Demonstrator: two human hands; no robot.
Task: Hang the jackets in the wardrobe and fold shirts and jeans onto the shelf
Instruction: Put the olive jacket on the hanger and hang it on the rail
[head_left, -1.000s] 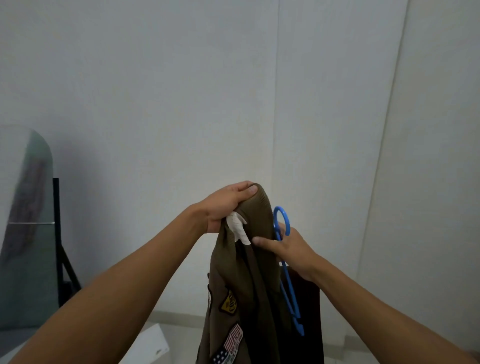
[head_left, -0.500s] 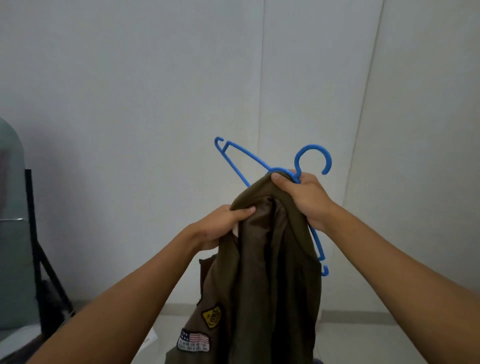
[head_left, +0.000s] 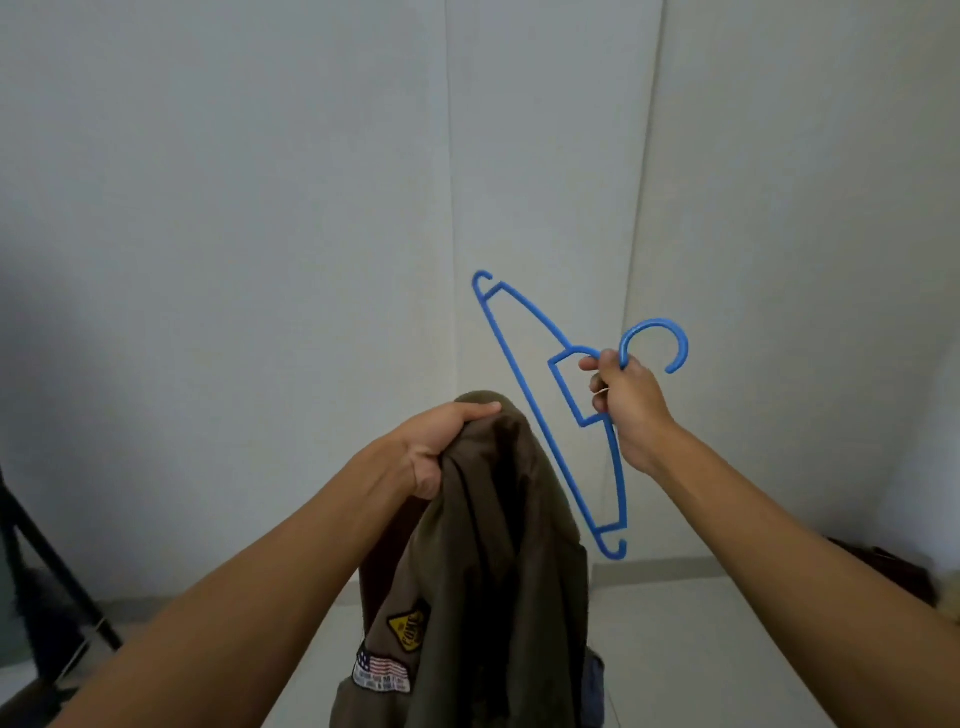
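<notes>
Left hand (head_left: 436, 447) bunches the limp, heavy-looking jacket (head_left: 483, 561) at its collar — right hand (head_left: 626, 402) grips the stiff, light hanger (head_left: 540, 400) by its neck.

- I'm facing plain pale wall panels (head_left: 260, 208) with vertical seams, nothing hung on them
- light tiled floor (head_left: 701, 649) below, pale skirting along the wall base
- black stand legs (head_left: 47, 566) at my far left
- some dark brown stuff (head_left: 883, 566) low right, too blurry to tell
</notes>
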